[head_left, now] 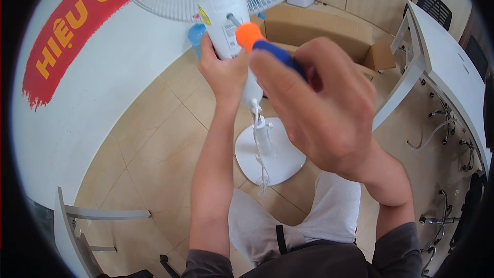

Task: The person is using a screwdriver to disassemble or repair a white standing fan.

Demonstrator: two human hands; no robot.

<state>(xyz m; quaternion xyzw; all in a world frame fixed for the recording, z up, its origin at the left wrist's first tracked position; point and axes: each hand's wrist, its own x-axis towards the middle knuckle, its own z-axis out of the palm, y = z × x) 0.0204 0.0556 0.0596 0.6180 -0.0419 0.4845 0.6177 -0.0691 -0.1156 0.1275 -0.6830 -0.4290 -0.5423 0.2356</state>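
Through the head view I have the fan dead ahead, its base on the floor beyond the lap, its grille at the top, past the motor housing. My 2 hands flank that housing: the left hand around its lower part, the right hand nearer me and to the right, with the screwdriver between it and the housing. The cord hangs down beside the pole. Behind the fan, to the right, lies the box; behind the left hand, a container sits near the wall on my left. To my right runs a desk, with wheeled chair bases on the floor below.
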